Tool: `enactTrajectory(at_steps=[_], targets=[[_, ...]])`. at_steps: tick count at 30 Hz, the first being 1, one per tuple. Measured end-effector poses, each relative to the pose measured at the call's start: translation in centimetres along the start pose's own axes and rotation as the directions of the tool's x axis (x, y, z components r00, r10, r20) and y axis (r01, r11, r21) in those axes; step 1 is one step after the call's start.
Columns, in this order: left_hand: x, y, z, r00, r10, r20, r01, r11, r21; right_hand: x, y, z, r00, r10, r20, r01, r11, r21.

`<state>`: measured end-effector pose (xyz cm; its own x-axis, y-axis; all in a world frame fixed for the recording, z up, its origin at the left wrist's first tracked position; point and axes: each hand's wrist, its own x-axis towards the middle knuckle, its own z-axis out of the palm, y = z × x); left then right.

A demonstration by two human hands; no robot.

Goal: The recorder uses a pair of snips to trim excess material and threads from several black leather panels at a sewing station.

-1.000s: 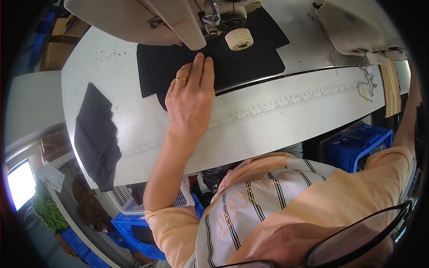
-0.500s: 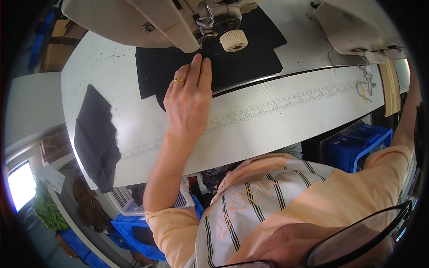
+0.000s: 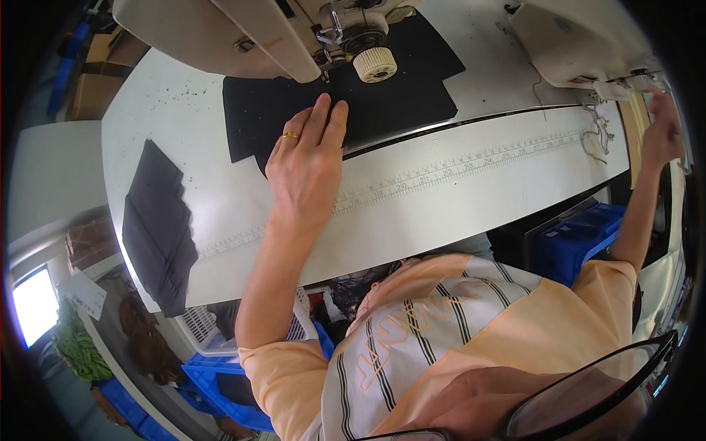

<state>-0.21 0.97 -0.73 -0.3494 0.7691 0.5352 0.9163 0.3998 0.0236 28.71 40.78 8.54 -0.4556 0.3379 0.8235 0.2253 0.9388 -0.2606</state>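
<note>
My left hand (image 3: 305, 165), with a gold ring on one finger, lies flat on a black fabric piece (image 3: 254, 117). Its fingers stretch out toward the presser foot (image 3: 326, 76) of a beige sewing machine (image 3: 213, 33). Part of the black fabric lies beneath the machine head, which hides it there. At the far right my right hand (image 3: 664, 132) is raised beside the machine's right end (image 3: 581, 44). That hand is small and smeared, so its fingers do not show clearly.
A stack of folded dark fabric pieces (image 3: 154, 228) lies on the left of the white table (image 3: 441, 195), which has a printed ruler along it. Loose threads (image 3: 597, 136) lie at its right end. Below stand a white basket (image 3: 198, 331) and blue crates (image 3: 573, 246).
My right hand has come into view beside the machine's right end. My left hand has shifted slightly left and down, still flat on the fabric. The fabric's right edge has moved slightly left.
</note>
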Motion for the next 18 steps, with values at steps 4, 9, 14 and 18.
enactTrajectory(at_steps=[4, 9, 14, 18], targets=[[-0.1, 0.2, 0.1, 1.000, -0.008, 0.013, 0.008, 1.000, 0.012, -6.0, -9.2, 8.8, 0.777, 0.034, 0.628, -0.163, 0.975, 0.149], [0.5, 0.0, 0.1, 1.000, -0.013, 0.026, 0.013, 1.000, -0.014, -6.9, -8.2, 11.2, 0.811, 0.156, 0.564, -0.264, 0.958, 0.115], [0.6, -0.2, 0.3, 0.999, -0.019, 0.026, 0.020, 1.000, -0.012, -7.0, -7.9, 11.3, 0.817, 0.155, 0.556, -0.246, 0.965, 0.094], [0.7, -0.4, 0.4, 0.999, -0.025, 0.027, 0.025, 1.000, -0.006, -6.9, -7.9, 11.3, 0.815, 0.159, 0.557, -0.251, 0.963, 0.094]])
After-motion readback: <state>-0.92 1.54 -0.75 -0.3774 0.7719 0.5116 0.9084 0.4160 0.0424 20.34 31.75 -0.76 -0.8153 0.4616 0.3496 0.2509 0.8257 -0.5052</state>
